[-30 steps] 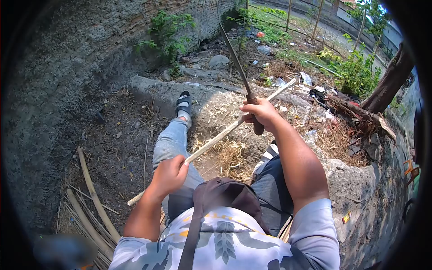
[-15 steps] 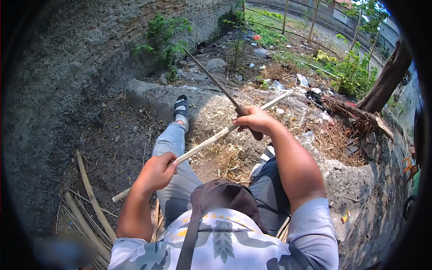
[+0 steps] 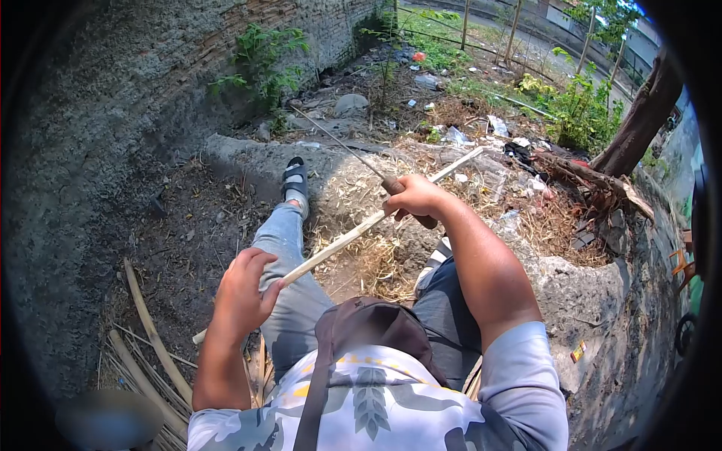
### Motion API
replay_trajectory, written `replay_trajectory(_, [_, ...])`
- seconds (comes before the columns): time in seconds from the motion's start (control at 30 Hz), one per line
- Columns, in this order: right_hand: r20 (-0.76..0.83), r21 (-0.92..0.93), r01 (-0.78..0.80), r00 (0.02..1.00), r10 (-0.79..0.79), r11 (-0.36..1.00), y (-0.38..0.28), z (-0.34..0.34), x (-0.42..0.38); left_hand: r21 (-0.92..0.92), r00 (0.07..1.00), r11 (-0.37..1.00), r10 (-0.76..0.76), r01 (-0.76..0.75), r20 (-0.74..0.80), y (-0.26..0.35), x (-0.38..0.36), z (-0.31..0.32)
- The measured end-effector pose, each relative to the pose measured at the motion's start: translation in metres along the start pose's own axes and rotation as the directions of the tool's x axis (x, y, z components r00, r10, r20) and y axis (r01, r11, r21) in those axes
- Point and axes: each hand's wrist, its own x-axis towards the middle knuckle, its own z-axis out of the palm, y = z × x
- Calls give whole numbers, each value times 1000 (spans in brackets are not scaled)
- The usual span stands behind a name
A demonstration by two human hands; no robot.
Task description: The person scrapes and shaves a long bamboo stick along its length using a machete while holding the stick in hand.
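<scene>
My right hand [image 3: 416, 197] is closed round the brown handle of a long knife [image 3: 342, 145]. Its narrow blade points away to the upper left and shows almost edge-on. A pale, peeled wooden stick [image 3: 338, 244] slants across in front of me, from low left to upper right. It crosses under my right hand, right at the fingers. At the near part of the stick, my left hand [image 3: 244, 289] has its fingers raised and parted from the thumb. The thumb tip rests at the stick, and the hand hides a stretch of it.
Long curved strips [image 3: 154, 331] lie at lower left beside my leg. A dark bag [image 3: 376, 327] hangs at my front. Pale shavings [image 3: 383, 263] cover the ground between my feet. A rough wall [image 3: 150, 90] rises at left; a leaning trunk [image 3: 639, 128] stands at right.
My left hand's fingers have lifted and spread from their closed grip round the stick. The knife has turned, so its blade looks thinner. The view has shifted slightly.
</scene>
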Motion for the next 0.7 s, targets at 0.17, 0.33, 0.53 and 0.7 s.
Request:
replay_trajectory(0.17, [-90,81,-70,993,77,994,13,-10,9,-642,787,734,255,220,562,41,-23,-39])
replay_trajectory(0.33, [-125,199,-93,985,119,976,24,-20,12,-796,672,552,493,250,552,44,-41,-33])
replay_trajectory(0.53, [-145,222,-117,978,152,968,28,-26,7,-590,889,746,447,-310,97,56,-31,-29])
replay_trajectory(0.7, [-150,275,-133,972,179,952,22,-24,2,-200,894,879,390,-433,-221,73,-21,-86])
